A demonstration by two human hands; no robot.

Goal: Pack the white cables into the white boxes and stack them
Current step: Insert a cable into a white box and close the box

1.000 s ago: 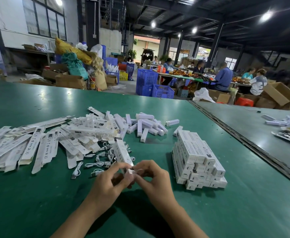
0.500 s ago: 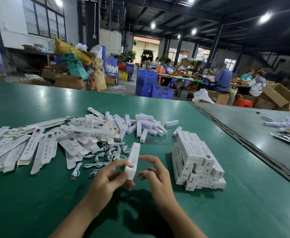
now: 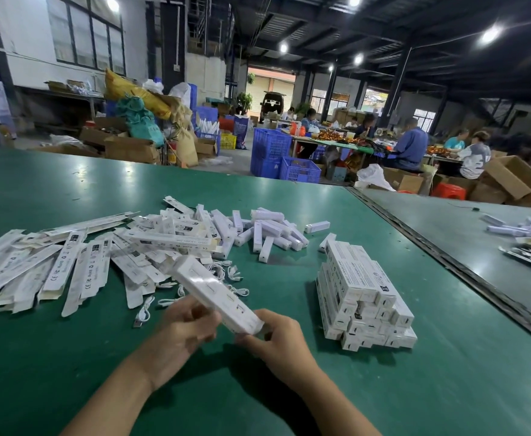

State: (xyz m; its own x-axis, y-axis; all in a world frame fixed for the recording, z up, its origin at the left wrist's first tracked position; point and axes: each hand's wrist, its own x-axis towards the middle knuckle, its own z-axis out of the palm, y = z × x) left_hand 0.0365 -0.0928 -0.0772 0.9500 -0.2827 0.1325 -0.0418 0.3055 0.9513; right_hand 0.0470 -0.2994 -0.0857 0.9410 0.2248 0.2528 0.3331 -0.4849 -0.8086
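One blurred white box (image 3: 217, 294), apparently closed, gripped by left hand (image 3: 179, 333), right hand (image 3: 278, 339).

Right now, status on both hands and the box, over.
Left hand and right hand both hold the long white cardboard box, tilted above the green table. Stack of packed white boxes sits right, apart. Path looks unobstructed.

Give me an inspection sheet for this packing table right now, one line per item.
Surface: green table, joined to a second table at right.
Job's things: one white box held tilted above the table; stack of closed boxes to its right.
Clutter: flat unfolded boxes at left; heap of small white units behind.
Grippers: left hand and right hand both grip the held box.
Cables: loose white cables beside the flat boxes.
Surroundings: blue crates, cardboard cartons, workers at a far table.
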